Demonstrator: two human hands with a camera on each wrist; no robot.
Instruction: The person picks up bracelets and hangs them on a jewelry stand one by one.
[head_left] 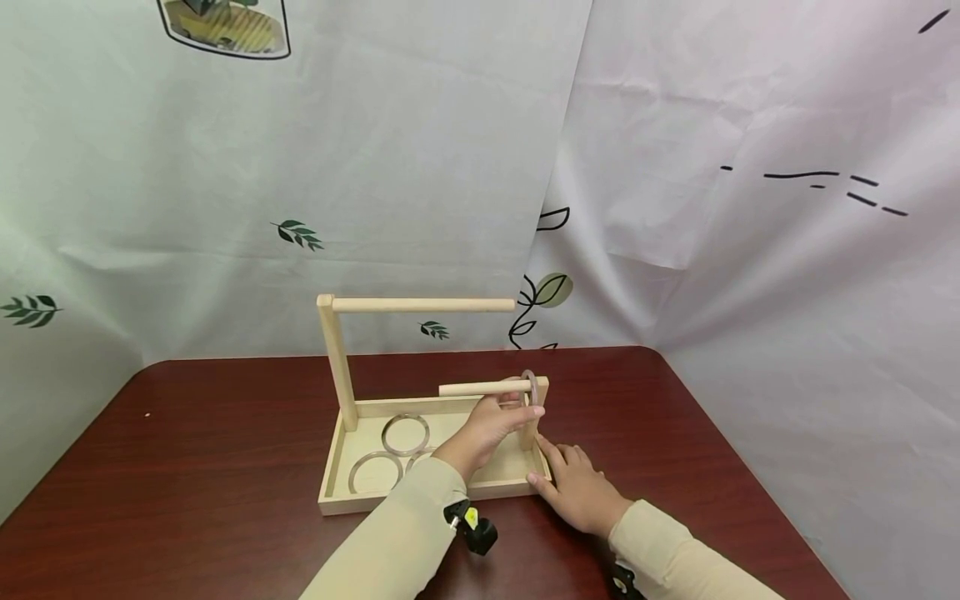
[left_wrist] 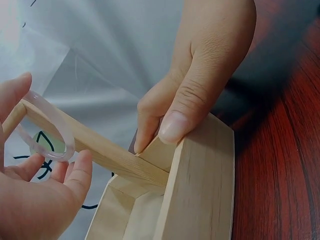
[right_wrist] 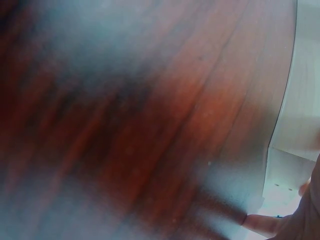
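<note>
A pale wooden rack with a shallow tray base (head_left: 327,468) stands on the table. My left hand (head_left: 486,429) is at the short lower rod (head_left: 471,389), holding a translucent bangle (left_wrist: 61,122) that encircles the rod close to its right post. Its thumb and fingertips lie on either side of the bangle. My right hand (head_left: 581,493) grips the tray's near right corner, thumb on the front rim, fingers along the end wall. Inside the tray lie a bangle (head_left: 406,417) at the back, another bangle (head_left: 352,475) in front, and a third partly hidden by my left arm.
Over the tray's back runs a longer upper rod (head_left: 423,305) from the tall left post (head_left: 339,367), bare along its length. The dark red table (head_left: 225,450) extends to either side. Behind it hangs a white printed cloth (head_left: 420,167).
</note>
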